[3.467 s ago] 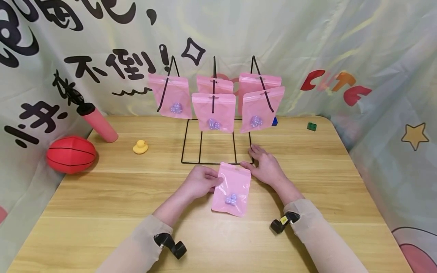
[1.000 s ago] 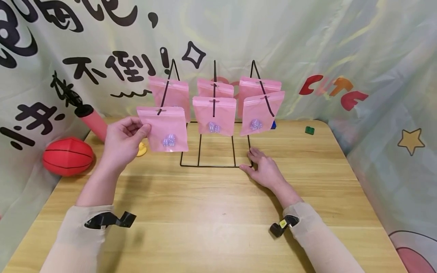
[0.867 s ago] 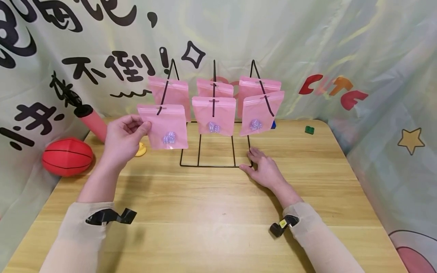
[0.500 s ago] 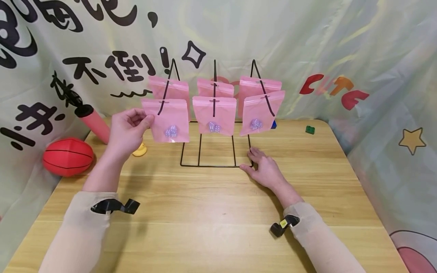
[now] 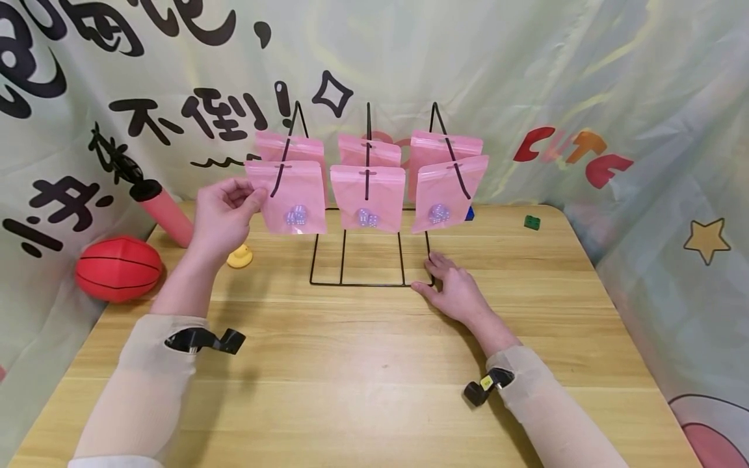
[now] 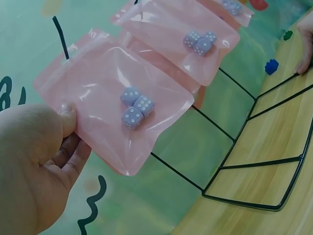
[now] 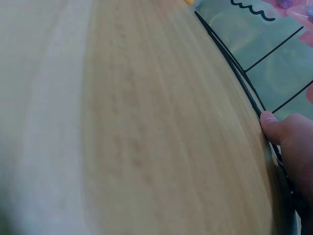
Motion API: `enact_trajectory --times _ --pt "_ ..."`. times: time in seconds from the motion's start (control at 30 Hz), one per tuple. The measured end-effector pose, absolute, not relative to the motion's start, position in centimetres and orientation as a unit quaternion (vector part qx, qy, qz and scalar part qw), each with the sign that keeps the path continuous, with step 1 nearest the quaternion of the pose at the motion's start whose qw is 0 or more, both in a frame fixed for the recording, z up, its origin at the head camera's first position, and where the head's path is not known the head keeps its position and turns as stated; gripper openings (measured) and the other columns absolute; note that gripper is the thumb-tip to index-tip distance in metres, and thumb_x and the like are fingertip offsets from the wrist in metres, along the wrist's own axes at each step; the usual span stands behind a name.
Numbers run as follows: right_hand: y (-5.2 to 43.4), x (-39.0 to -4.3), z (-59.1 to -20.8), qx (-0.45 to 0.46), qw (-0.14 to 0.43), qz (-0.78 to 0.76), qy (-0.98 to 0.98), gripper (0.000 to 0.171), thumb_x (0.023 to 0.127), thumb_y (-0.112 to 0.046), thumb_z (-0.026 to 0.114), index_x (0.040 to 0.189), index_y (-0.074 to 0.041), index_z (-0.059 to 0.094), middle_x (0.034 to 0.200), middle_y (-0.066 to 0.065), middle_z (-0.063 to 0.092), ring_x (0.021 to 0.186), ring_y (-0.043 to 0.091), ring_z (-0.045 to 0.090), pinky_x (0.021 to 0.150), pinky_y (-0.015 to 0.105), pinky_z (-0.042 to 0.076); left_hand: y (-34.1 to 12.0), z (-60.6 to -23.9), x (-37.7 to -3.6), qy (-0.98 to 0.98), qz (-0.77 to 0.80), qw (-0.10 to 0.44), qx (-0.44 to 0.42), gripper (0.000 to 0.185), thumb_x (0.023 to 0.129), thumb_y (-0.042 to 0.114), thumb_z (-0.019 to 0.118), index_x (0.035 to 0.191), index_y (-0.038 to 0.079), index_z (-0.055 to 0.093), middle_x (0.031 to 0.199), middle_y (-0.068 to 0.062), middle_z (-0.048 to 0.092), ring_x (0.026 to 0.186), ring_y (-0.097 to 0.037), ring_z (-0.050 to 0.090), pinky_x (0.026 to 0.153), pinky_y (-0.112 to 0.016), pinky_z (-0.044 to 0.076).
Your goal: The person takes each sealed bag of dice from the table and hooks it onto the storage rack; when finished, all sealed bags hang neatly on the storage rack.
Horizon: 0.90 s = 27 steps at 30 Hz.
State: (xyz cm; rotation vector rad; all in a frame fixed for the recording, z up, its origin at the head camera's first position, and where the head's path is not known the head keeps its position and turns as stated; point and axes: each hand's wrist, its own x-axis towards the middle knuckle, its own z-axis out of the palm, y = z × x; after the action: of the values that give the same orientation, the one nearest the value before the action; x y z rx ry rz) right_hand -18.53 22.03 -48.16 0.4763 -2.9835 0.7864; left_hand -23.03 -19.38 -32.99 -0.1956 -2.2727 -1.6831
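My left hand pinches the left edge of a pink zip bag between thumb and fingers. Lilac dice show through its clear front. The bag's top is at the front-left hook of a black wire display rack, whose tip shows in front of the bag. Whether the bag's hole is fully round the hook, I cannot tell. At the rack's front right corner, my right hand grips the base, thumb on the front bar and fingers by the side bar.
Several other pink bags hang from the rack's hooks. A red ball, a pink pump and a yellow rubber duck stand left. Green and blue blocks lie at the back right. A printed curtain encloses the table.
My left hand has carried the bag from the table front to the left hook, then raised it and pushed it back along the hook. My right hand stays on the rack corner.
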Motion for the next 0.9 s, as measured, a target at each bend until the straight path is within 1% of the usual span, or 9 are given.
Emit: enact_trajectory --times 0.2,0.5,0.77,0.9 --pt "22.02 -18.63 -48.32 0.152 0.012 0.254 -0.955 0.077 0.101 -0.053 0.069 0.149 0.005 0.055 0.161 0.023 0.044 0.151 0.041 0.038 0.120 0.059 0.036 -19.31 -32.91 -23.35 -0.786 -0.593 0.157 -0.074 0.019 0.101 0.009 0.074 0.107 -0.009 0.073 0.088 0.003 0.076 0.080 -0.011 0.068 0.074 -0.019 0.059" --pt "21.91 -18.65 -48.54 0.154 0.014 0.252 -0.955 0.077 0.101 -0.054 0.068 0.149 0.005 0.055 0.161 0.023 0.044 0.150 0.041 0.039 0.120 0.060 0.036 -19.53 -33.06 -23.40 -0.789 -0.590 0.157 -0.065 0.021 0.100 0.013 0.075 0.109 -0.007 0.074 0.088 0.001 0.075 0.080 -0.012 0.067 0.074 -0.018 0.058" --pt "21.97 -18.63 -48.71 0.154 0.014 0.257 -0.954 0.078 0.101 -0.055 0.068 0.149 0.005 0.055 0.161 0.023 0.044 0.151 0.041 0.039 0.120 0.059 0.036 -19.67 -33.11 -23.16 -0.791 -0.585 0.162 -0.068 0.023 0.101 0.016 0.074 0.113 -0.004 0.074 0.094 0.001 0.075 0.086 -0.013 0.066 0.078 -0.018 0.056" --pt "22.03 -18.60 -48.79 0.155 0.016 0.258 -0.953 0.078 0.101 -0.055 0.068 0.149 0.005 0.055 0.160 0.024 0.044 0.151 0.041 0.039 0.120 0.059 0.036 -19.84 -33.18 -23.10 -0.788 -0.592 0.158 -0.064 0.022 0.101 0.016 0.074 0.115 -0.001 0.073 0.100 0.000 0.075 0.093 -0.014 0.068 0.084 -0.019 0.057"
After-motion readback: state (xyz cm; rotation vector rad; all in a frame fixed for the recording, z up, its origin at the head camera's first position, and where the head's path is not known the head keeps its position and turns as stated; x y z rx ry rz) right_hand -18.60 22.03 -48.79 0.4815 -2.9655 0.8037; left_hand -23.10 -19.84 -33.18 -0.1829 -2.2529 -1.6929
